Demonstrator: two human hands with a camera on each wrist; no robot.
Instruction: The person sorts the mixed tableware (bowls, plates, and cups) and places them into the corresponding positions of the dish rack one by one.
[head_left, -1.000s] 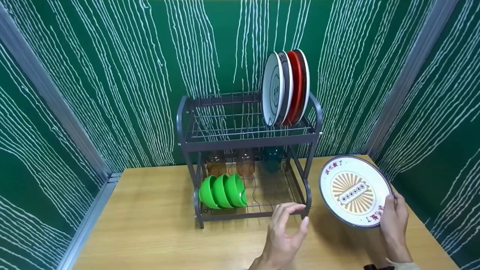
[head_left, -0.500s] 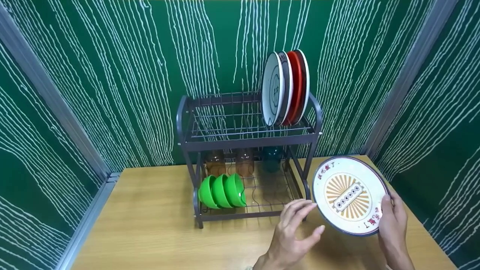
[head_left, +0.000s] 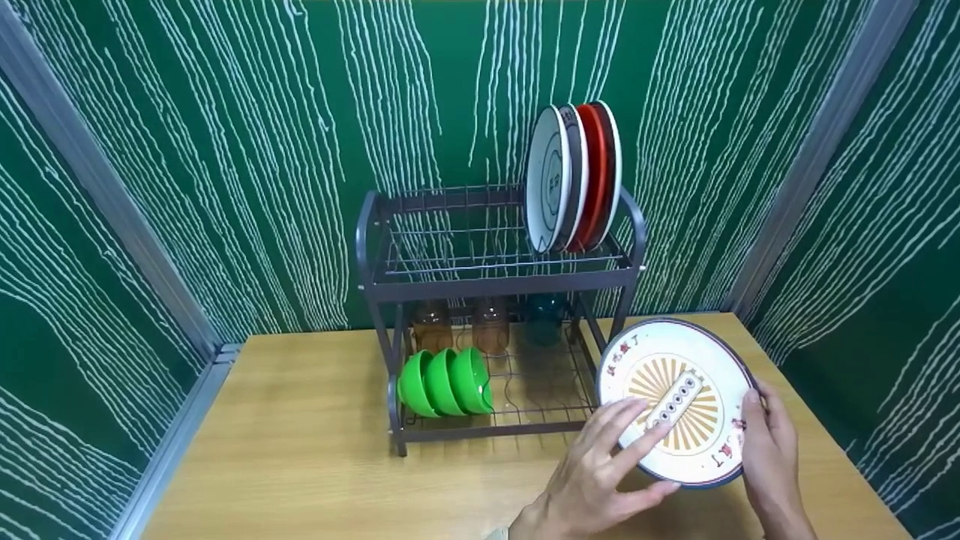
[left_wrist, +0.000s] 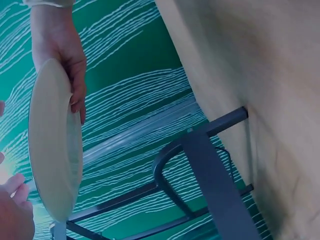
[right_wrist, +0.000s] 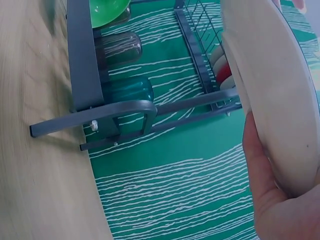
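Observation:
A round white plate [head_left: 694,416] with an orange sunburst and red lettering is held up at the right in the head view, its face tilted toward me. My right hand [head_left: 772,446] grips its right rim, thumb on the face. In the right wrist view, fingers [right_wrist: 257,155] lie against the plate's pale underside [right_wrist: 282,105]. My left hand [head_left: 600,472] is in front of the plate with fingers spread, overlapping its lower left part. The left wrist view shows a gap between the left hand [left_wrist: 15,210] and the plate [left_wrist: 52,145].
A dark two-tier dish rack [head_left: 495,287] stands on the wooden table [head_left: 285,442]. Several plates [head_left: 549,180], one red, stand upright at its upper right. Below are three green bowls [head_left: 446,382], two brownish glasses [head_left: 491,330] and a teal glass [head_left: 544,319]. Green patterned walls surround the table.
The plate and my right hand have moved left and slightly down. My left hand has moved right, from beside the rack's front corner to in front of the plate, its fingers spreading.

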